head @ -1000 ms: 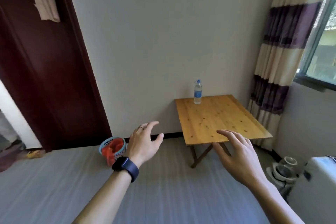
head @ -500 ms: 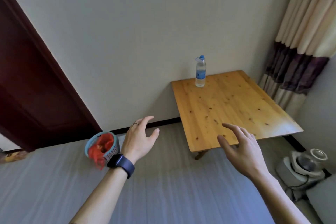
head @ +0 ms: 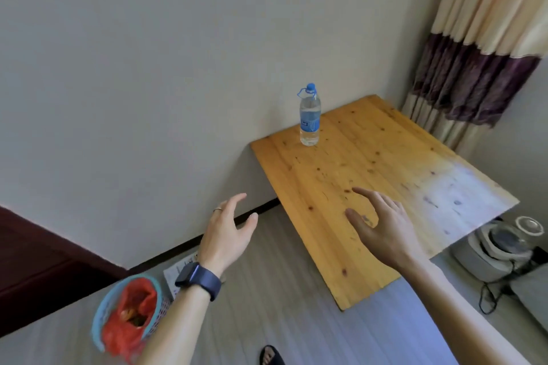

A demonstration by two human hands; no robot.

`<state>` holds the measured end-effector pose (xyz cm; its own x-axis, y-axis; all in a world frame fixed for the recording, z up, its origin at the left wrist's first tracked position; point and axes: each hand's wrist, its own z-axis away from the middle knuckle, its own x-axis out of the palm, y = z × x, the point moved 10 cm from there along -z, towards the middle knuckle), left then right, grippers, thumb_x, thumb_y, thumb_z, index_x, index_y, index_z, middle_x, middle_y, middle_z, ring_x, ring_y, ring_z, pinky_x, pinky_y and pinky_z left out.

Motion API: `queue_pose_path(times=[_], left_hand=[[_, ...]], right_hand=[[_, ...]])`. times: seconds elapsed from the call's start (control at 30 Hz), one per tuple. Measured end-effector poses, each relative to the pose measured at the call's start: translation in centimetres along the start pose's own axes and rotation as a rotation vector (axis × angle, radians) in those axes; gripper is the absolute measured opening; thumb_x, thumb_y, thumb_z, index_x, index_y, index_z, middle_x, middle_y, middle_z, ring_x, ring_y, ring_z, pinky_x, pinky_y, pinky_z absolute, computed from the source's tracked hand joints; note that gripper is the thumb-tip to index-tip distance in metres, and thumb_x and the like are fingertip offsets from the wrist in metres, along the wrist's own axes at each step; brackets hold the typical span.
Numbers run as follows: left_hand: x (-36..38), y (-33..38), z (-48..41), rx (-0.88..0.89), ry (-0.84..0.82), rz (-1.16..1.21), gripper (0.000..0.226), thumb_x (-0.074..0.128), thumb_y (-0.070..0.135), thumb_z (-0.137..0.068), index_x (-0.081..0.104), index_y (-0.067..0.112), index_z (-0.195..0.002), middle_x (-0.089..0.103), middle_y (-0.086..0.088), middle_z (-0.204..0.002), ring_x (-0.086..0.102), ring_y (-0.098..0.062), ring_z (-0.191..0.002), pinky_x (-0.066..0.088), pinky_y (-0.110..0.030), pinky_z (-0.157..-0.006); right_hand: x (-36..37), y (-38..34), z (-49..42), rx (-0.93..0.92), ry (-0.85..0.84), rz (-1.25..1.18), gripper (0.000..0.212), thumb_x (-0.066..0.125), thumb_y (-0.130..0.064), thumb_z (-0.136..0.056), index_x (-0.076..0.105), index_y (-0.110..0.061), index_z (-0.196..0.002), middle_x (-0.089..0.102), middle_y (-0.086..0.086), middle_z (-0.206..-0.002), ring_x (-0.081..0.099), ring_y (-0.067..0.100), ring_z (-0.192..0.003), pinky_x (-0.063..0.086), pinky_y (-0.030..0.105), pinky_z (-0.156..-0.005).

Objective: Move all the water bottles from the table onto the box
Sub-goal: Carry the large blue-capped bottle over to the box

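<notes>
1 bottle is seen on the table, upright, at the far left corner, close to the wall. The reach for it is judged to be the step in hand, and nothing has been picked up yet. Both hands are held out with fingers spread and nothing in them. The right hand is held over the near part of the table, well apart from the bottle. The left hand, with a watch on its wrist, is held left of the table, over the floor. For the next move, a hand would need to be taken farther in, wrapped round the middle of the bottle, and lifted straight up so it is not tipped. The box is not seen, so it would have to be looked for. The table top is made of yellow wood with small dark knots, and a bright shine is seen at its right side. A striped curtain is hung at the far right, and a dark door is seen at the left. A blue basket with a red bag is placed on the floor at the near left. A white machine with a cord is placed on the floor at the right.
</notes>
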<state>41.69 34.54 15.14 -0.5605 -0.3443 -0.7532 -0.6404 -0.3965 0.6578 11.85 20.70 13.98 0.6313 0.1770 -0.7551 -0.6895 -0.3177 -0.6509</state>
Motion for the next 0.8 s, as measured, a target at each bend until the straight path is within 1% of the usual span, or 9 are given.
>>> queue_pose_path(times=[0.07,0.2,0.37,0.43,0.5,0.53,0.67,0.7,0.8], left_hand=[[-0.2,0.8,-3.6,0.053,-0.040,0.006,0.049,0.059,0.043,-0.095,0.045,0.035,-0.141,0.050,0.006,-0.142,0.041,-0.013,-0.133,0.032,-0.022,-0.097],[-0.4,2.7,-13.2,0.156,-0.119,-0.014,0.050,0.060,0.040,-0.096,0.046,0.029,-0.143,0.048,0.004,-0.144,0.040,-0.012,-0.134,0.030,-0.019,-0.099],[2.5,6.8,-23.5,0.332,-0.188,-0.037,0.051,0.062,0.039,-0.095,0.047,0.029,-0.142,0.048,0.007,-0.143,0.042,-0.009,-0.132,0.030,-0.015,-0.099],[4.3,8.2,-27.8,0.373,-0.204,-0.045,0.052,0.063,0.040,-0.094,0.047,0.028,-0.142,0.048,0.006,-0.143,0.043,-0.011,-0.133,0.034,-0.021,-0.105],[6.3,9.3,-31.8,0.386,-0.220,-0.037,0.055,0.063,0.044,-0.092,0.046,0.028,-0.143,0.045,0.004,-0.145,0.044,-0.013,-0.134,0.039,-0.032,-0.110],[7.3,9.8,-33.8,0.389,-0.227,-0.035,0.057,0.063,0.046,-0.092,0.045,0.029,-0.143,0.044,0.004,-0.146,0.043,-0.012,-0.135,0.039,-0.034,-0.111],[10.8,11.6,-41.1,0.363,-0.231,0.002,0.062,0.067,0.047,-0.088,0.043,0.029,-0.143,0.041,0.010,-0.144,0.037,-0.009,-0.138,0.031,-0.021,-0.105],[11.8,12.0,-42.9,0.352,-0.239,0.008,0.065,0.067,0.047,-0.088,0.041,0.028,-0.144,0.038,0.009,-0.147,0.034,-0.010,-0.140,0.030,-0.021,-0.107],[15.5,12.9,-48.1,0.268,-0.241,0.009,0.077,0.066,0.049,-0.089,0.032,0.020,-0.152,0.030,-0.006,-0.158,0.026,-0.018,-0.147,0.026,-0.029,-0.115]], right_hand=[[0.7,-0.1,-1.5,0.051,0.025,-0.011,0.048,0.056,-0.056,-0.094,0.045,-0.046,-0.139,0.055,-0.011,-0.140,0.042,0.019,-0.131,0.036,0.032,-0.095],[2.6,-0.4,-5.4,0.168,0.098,-0.069,0.050,0.054,-0.058,-0.092,0.044,-0.046,-0.139,0.056,-0.013,-0.137,0.044,0.019,-0.130,0.034,0.032,-0.093],[4.8,0.9,-10.6,0.274,0.145,-0.097,0.056,0.057,-0.057,-0.092,0.041,-0.044,-0.144,0.055,-0.013,-0.137,0.045,0.019,-0.131,0.043,0.040,-0.101],[5.7,2.0,-13.3,0.307,0.162,-0.106,0.058,0.057,-0.059,-0.092,0.039,-0.045,-0.146,0.053,-0.014,-0.139,0.044,0.016,-0.133,0.042,0.038,-0.103],[6.7,3.0,-16.6,0.322,0.174,-0.112,0.061,0.056,-0.061,-0.091,0.037,-0.045,-0.147,0.051,-0.014,-0.144,0.042,0.015,-0.135,0.041,0.037,-0.105],[7.2,3.4,-18.6,0.321,0.174,-0.113,0.063,0.054,-0.063,-0.090,0.036,-0.045,-0.148,0.049,-0.013,-0.146,0.041,0.015,-0.136,0.040,0.037,-0.106],[9.4,5.8,-26.0,0.388,0.156,-0.146,0.072,0.049,-0.071,-0.086,0.032,-0.043,-0.150,0.046,-0.011,-0.150,0.040,0.018,-0.136,0.042,0.040,-0.108],[9.9,6.2,-27.8,0.395,0.167,-0.155,0.074,0.048,-0.073,-0.085,0.031,-0.043,-0.150,0.045,-0.011,-0.150,0.040,0.018,-0.136,0.040,0.039,-0.107],[12.4,7.5,-33.1,0.413,0.139,-0.159,0.077,0.049,-0.073,-0.086,0.027,-0.040,-0.153,0.041,-0.009,-0.154,0.037,0.020,-0.138,0.038,0.038,-0.108]])
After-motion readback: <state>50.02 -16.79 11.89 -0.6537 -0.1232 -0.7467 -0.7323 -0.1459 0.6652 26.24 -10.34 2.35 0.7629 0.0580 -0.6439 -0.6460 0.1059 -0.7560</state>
